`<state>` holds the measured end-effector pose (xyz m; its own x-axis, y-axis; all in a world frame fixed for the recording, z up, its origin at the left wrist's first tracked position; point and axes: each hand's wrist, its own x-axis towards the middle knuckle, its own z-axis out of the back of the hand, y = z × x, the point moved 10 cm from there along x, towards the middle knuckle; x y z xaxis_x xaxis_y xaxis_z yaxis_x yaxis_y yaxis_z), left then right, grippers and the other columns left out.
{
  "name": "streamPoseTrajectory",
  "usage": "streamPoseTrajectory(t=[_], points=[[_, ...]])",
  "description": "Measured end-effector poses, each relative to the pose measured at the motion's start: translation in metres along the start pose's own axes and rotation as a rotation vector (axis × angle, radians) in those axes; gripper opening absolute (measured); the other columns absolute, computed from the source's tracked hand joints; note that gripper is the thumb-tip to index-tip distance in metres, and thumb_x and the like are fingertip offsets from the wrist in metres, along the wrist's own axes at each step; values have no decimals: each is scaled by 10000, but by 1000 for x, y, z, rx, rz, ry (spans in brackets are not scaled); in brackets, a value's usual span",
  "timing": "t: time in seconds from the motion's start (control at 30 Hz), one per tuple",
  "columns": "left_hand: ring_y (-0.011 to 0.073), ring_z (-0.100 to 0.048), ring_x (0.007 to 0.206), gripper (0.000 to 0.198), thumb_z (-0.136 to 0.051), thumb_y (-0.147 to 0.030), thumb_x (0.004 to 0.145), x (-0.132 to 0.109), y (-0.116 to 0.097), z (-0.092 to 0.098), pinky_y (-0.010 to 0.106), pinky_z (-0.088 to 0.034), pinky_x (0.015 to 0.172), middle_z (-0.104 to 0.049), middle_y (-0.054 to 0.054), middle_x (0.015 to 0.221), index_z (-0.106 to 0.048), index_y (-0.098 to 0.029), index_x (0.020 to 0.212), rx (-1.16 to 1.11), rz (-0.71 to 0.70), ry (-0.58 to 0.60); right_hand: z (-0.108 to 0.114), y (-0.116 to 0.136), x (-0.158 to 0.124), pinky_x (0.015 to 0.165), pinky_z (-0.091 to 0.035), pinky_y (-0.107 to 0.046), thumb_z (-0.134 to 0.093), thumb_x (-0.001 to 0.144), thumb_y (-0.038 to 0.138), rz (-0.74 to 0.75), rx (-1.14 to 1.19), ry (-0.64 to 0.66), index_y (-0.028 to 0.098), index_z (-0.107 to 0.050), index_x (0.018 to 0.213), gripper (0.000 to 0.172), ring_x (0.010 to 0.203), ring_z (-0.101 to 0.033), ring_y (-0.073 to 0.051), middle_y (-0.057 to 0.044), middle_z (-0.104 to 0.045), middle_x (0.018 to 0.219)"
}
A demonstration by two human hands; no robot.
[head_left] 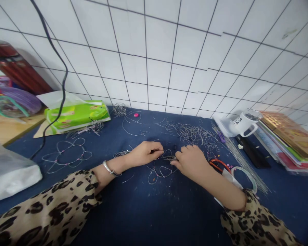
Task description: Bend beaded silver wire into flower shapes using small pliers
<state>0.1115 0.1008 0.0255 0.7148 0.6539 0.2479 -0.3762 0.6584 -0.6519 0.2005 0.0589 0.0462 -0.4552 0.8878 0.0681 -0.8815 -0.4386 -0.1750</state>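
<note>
Near the middle of the dark blue cloth, my left hand point(148, 152) pinches a thin wire loop point(167, 152) between thumb and fingers. My right hand point(191, 160) is closed around small pliers point(170, 158), whose metal jaws point left toward the wire at my left fingertips. Whether the jaws grip the wire is too small to tell. Below both hands hangs or lies a looped wire piece with small pink beads point(159, 176). A finished-looking flower shape of wire with pink beads point(70, 153) lies flat to the left of my left wrist.
A tangle of wire offcuts point(195, 133) lies behind my right hand. Straight wires point(242, 162), orange-handled pliers point(218, 164) and a tape roll point(246, 177) are on the right, with a white mug point(246, 123) and stacked books point(290, 136). A green tissue pack point(78, 116) and black cable point(64, 82) are left.
</note>
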Motion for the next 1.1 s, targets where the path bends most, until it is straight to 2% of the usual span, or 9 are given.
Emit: streamPoseTrajectory(t=[0.2, 0.8, 1.1], points=[[82, -511, 571, 165, -443, -233, 860, -1, 4, 0, 184, -391, 549, -564, -16, 663, -572, -157, 790, 13, 41, -14, 7, 9, 2, 681, -252, -327, -534, 814, 418, 28, -21, -36, 175, -613, 768, 260, 780, -489, -198, -60, -582, 759], [90, -534, 580, 162, -421, -182, 859, -1, -1, -2, 185, -406, 569, -573, -15, 663, -567, -168, 789, 38, 19, 31, 6, 18, 2, 640, -228, -329, -545, 823, 339, 61, -98, -33, 176, -612, 784, 181, 741, -461, -207, -59, -571, 730], [99, -516, 594, 172, -418, -202, 860, 0, -6, 2, 194, -402, 568, -556, 0, 689, -564, -167, 776, 103, -7, 9, 10, 19, -2, 630, -232, -337, -517, 823, 214, 51, -161, 20, 161, -617, 749, 135, 732, -461, -216, -80, -569, 703]])
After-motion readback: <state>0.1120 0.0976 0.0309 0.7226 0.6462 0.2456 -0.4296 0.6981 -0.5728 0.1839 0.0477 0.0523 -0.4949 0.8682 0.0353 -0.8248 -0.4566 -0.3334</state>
